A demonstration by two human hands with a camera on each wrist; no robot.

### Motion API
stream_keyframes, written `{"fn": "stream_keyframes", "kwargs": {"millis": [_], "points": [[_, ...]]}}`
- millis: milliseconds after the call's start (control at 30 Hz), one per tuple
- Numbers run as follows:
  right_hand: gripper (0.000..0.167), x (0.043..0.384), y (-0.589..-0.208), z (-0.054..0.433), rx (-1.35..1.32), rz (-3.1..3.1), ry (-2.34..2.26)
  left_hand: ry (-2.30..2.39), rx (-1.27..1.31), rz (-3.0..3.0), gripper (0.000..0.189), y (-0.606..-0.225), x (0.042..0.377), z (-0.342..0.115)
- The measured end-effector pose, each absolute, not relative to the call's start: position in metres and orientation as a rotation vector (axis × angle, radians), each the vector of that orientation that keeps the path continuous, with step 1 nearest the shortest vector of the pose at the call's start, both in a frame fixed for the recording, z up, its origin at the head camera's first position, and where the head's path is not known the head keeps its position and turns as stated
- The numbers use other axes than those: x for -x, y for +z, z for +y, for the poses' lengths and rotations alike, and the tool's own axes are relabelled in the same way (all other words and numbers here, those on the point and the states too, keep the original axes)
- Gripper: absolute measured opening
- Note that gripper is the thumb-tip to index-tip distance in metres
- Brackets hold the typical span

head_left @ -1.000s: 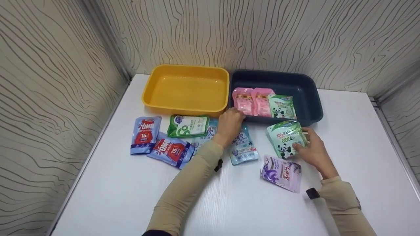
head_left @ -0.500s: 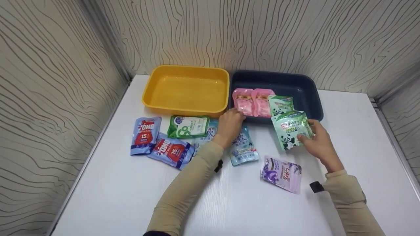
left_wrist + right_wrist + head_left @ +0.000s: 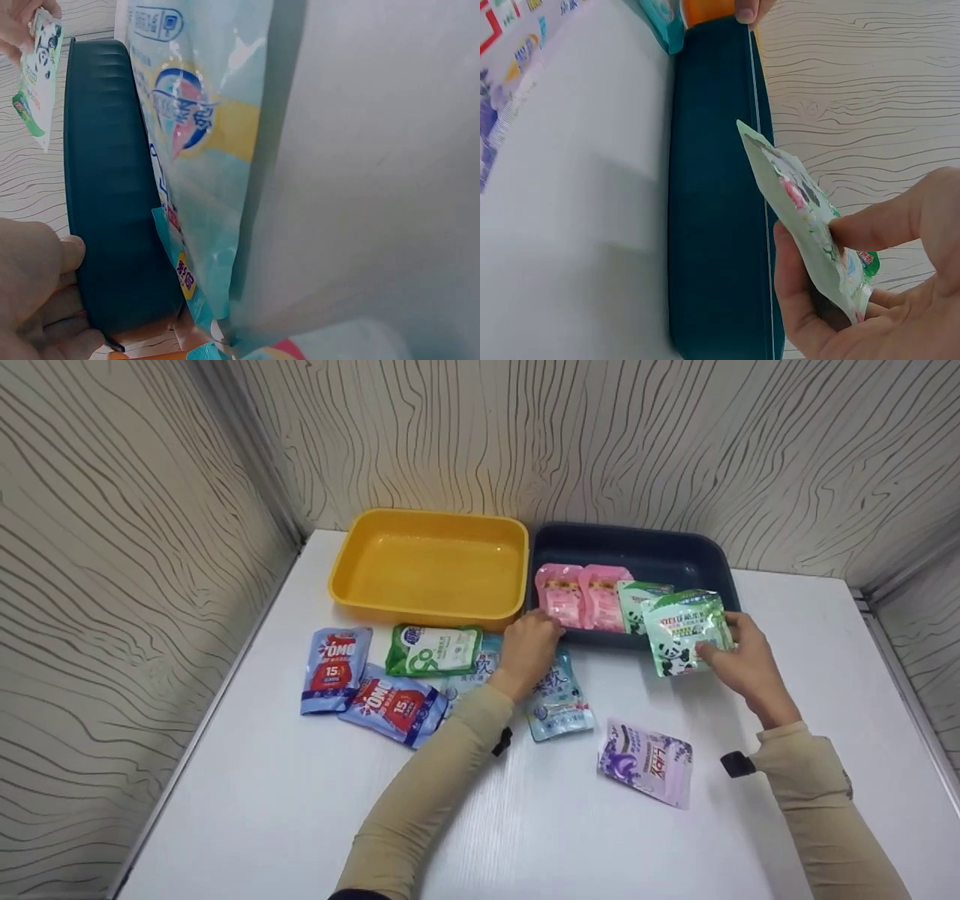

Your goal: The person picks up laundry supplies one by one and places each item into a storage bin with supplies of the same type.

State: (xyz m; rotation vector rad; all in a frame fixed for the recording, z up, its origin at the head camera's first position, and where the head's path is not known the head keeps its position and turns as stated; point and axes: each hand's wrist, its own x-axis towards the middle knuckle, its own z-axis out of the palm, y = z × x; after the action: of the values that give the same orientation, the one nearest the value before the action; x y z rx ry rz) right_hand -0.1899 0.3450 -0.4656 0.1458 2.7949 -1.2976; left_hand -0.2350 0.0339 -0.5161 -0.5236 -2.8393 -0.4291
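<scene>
Sleeves [image 3: 420, 802] run off the bottom of the head view, so you see your arms only in part. Nearest on the desk [image 3: 300, 825] lies a purple packet [image 3: 647, 761], below and left of your right hand [image 3: 750, 660]; the right wrist view crops it. To its left are two teal packets [image 3: 559, 701], the farther-left one largely covered by your left arm and a green-and-white packet [image 3: 433, 651]. Two blue packets [image 3: 336, 669] sit farther left, overlapping slightly.

Your right hand pinches a green panda packet [image 3: 684, 630] between thumb and fingers, off the desk, well to the right of your left hand [image 3: 531, 652]. From the head, it covers part of the dark blue bin's front rim; both wrist views show it raised above that side. Your left hand grips the rim of the dark blue bin [image 3: 652, 551] near the corner by the yellow bin [image 3: 429, 566]; its fingertips are hard to make out from the head, but the left wrist view shows the thumb on the rim.

Inside the dark blue bin are two pink packets [image 3: 561, 594] and another panda packet [image 3: 645, 589], half hidden behind the one you hold. Beyond stands the patterned wall [image 3: 420, 435].
</scene>
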Motion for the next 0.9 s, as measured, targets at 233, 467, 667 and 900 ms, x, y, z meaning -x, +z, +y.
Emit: {"fn": "stream_keyframes", "kwargs": {"millis": [233, 467, 667, 900], "points": [[0.082, 0.207, -0.463, 0.350, -0.177, 2.780, -1.342, -0.379, 0.511, -2.813, 0.025, -0.516, 0.233, 0.035], [0.094, 0.224, -0.464, 0.353, -0.255, 2.715, -1.374, -0.415, 0.508, -2.822, 0.024, -0.517, 0.234, 0.034], [0.097, 0.237, -0.469, 0.355, -0.297, 2.709, -1.356, -0.416, 0.501, -2.840, 0.025, -0.518, 0.234, 0.035], [0.098, 0.251, -0.473, 0.356, -0.318, 2.727, -1.315, -0.433, 0.502, -2.843, 0.025, -0.516, 0.234, 0.035]]}}
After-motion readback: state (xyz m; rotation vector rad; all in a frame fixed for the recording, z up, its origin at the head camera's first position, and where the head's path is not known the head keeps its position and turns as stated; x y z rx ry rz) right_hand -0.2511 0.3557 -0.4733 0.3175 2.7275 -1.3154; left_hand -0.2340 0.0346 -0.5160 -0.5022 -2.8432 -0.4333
